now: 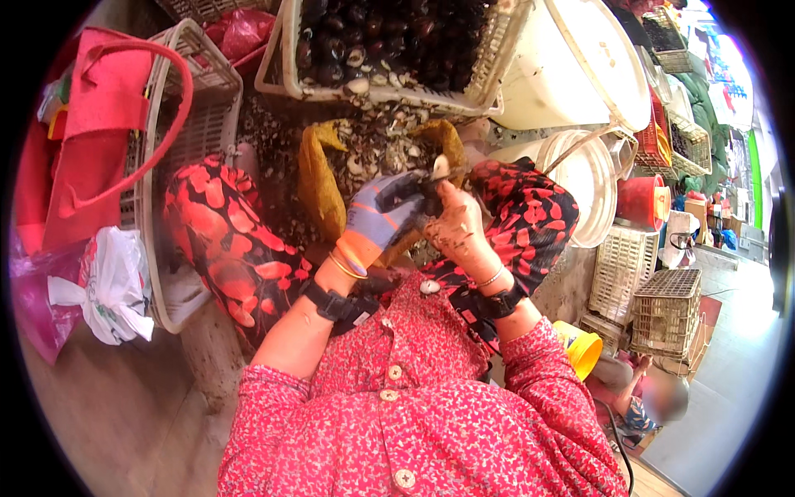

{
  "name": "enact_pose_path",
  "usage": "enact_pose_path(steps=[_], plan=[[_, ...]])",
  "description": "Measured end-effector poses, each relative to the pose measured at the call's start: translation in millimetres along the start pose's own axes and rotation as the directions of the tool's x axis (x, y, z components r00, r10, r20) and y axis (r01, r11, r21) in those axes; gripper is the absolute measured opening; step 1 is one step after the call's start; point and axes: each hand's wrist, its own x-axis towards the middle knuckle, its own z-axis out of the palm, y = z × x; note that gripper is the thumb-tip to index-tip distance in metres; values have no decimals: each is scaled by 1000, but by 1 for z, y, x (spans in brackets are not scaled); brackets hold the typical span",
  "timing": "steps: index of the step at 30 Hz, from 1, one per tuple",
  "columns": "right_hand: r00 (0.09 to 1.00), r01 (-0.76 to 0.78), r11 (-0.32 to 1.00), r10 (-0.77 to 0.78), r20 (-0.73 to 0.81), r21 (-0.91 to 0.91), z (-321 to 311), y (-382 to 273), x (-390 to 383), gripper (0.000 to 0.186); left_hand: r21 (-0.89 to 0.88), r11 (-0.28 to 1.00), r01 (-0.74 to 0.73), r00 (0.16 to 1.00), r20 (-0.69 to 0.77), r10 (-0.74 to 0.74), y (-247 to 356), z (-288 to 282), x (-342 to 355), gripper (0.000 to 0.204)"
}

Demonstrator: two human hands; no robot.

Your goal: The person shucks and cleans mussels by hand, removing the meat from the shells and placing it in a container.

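My left hand (384, 209) wears a grey-blue glove with dark fingers and an orange cuff. Its fingers are closed round a small shellfish (440, 166), whose pale part shows at the fingertips. Bare and dirty, my right hand (460, 225) meets it from the right, thumb pressed up against the shellfish; whatever else sits in its closed fingers is hidden. Under both hands a yellow sack (321, 186) lies open between my knees, with pale shell pieces (364, 157) in and beyond it. Just past the sack, a pale plastic crate (284, 70) holds dark rounded shellfish (389, 37).
Large white buckets (584, 186) stand to the right of the crate. On the left are another crate (170, 290), a red bag (99, 132) and a white plastic bag (116, 286). Stacked crates (667, 311), a yellow bucket (580, 348) and another person (642, 406) are at right.
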Motion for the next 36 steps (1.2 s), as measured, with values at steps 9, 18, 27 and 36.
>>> enact_pose_path(steps=[9,18,27,36], plan=[[996,89,893,-70,-59,441,-18,-19,-1,43,-541,825,165,986,69,-153,-1,-21,4,25],[999,-25,746,-5,44,665,-42,-13,2,38,-110,994,17,1000,18,-15,-11,-27,14,26],[991,17,708,82,-106,706,-45,-26,2,34,-42,997,-69,981,-182,61,-18,-23,9,21],[949,176,902,-50,-311,393,-31,-8,11,27,219,972,-82,991,-83,102,-8,-24,4,26]])
